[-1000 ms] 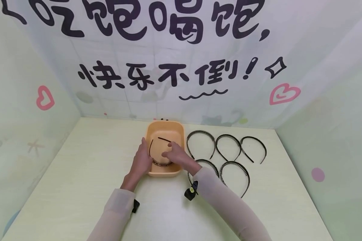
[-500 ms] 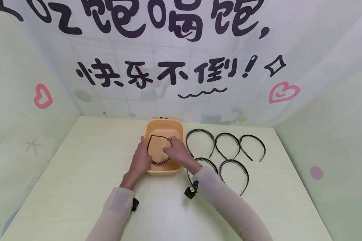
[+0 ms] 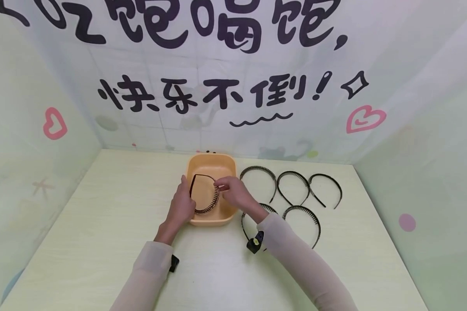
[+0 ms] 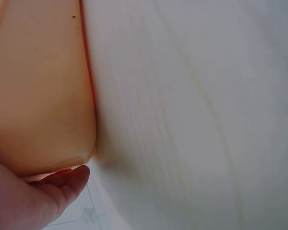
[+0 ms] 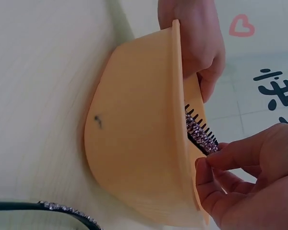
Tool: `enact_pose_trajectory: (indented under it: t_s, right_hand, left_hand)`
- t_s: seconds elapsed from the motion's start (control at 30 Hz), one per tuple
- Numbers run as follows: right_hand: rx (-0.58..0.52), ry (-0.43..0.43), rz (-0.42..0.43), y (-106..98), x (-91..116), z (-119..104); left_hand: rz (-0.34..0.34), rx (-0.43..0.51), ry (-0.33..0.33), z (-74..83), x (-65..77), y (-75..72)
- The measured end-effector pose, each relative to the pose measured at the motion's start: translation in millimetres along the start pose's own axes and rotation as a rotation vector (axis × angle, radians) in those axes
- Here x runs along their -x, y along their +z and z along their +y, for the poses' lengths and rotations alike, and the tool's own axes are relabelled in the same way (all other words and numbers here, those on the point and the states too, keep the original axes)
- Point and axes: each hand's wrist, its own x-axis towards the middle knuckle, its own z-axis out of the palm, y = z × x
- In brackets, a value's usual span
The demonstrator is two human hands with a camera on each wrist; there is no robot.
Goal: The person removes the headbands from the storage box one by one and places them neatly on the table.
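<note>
A toothed black headband lies tilted inside the orange plastic box. In the right wrist view, glitter covers the outer face of this headband. My right hand pinches its right side between thumb and fingertips, over the box's right rim. My left hand grips the box's left wall, thumb on the inner side. In the left wrist view, the fingers of my left hand curl at the edge of the box.
Several headbands lie in two rows right of the box, among them a far-right headband and a front headband. The pale tabletop is bounded by a back wall with printed writing and by side walls.
The headband has turned in the box, so its toothed arc now faces the lower right. My right hand has shifted slightly right with its grip on it. My left hand stays on the box.
</note>
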Motion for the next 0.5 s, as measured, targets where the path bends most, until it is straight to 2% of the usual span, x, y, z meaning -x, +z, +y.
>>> enact_pose_trajectory:
  t_s: [0.23, 0.37, 0.5]
  right_hand:
    - [0.120, -0.177, 0.019, 2, -2, 11]
    - [0.155, -0.217, 0.027, 3, -3, 13]
    - [0.167, -0.231, 0.072, 3, -2, 13]
  left_hand:
    - [-0.001, -0.001, -0.004, -1.0, -0.8, -0.1]
    - [-0.004, 0.004, -0.007, -1.1, -0.4, -0.6]
    - [-0.014, 0.006, -0.024, 0.1, 0.1, -0.7]
